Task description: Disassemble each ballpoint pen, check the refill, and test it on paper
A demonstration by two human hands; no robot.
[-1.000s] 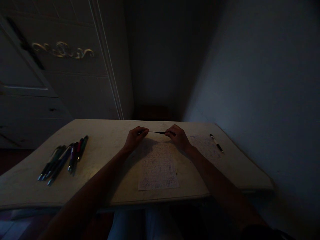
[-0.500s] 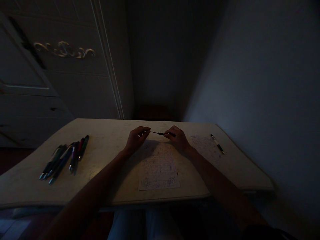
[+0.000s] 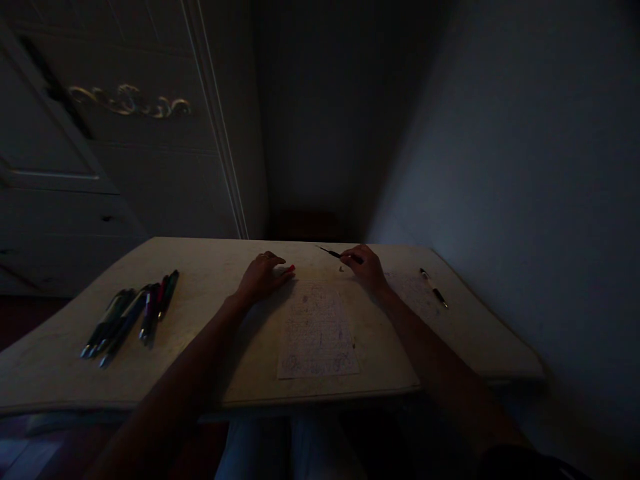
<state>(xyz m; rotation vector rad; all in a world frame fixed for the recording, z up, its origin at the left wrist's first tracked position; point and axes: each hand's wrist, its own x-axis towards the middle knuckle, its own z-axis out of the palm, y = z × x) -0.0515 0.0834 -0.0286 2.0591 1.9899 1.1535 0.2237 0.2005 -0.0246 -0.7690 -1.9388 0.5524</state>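
Note:
My right hand [image 3: 364,265] pinches a dark, slim pen [image 3: 334,253] above the table's far half. A thin, refill-like tip sticks out of the pen toward the left. My left hand [image 3: 260,277] is low over the table with thumb and fingers apart. At its fingertip is a small red piece [image 3: 291,269]; whether it is held or only touched is hard to see in the dim light. A tiny dark bit [image 3: 341,269] lies just below the pen. Between my forearms lies a sheet of paper [image 3: 317,333] covered in scribbles.
Several pens [image 3: 117,320] lie in a bunch on the left of the pale table [image 3: 210,257]. A white-and-black pen [image 3: 434,288] rests at the right, beside a second scribbled patch or sheet [image 3: 413,293]. A wall [image 3: 525,200] borders the right side; a cabinet [image 3: 150,180] stands at left.
My left hand has come off the pen's thin tip and moved left and down, beside the red piece. My right hand has moved slightly right and up with the pen.

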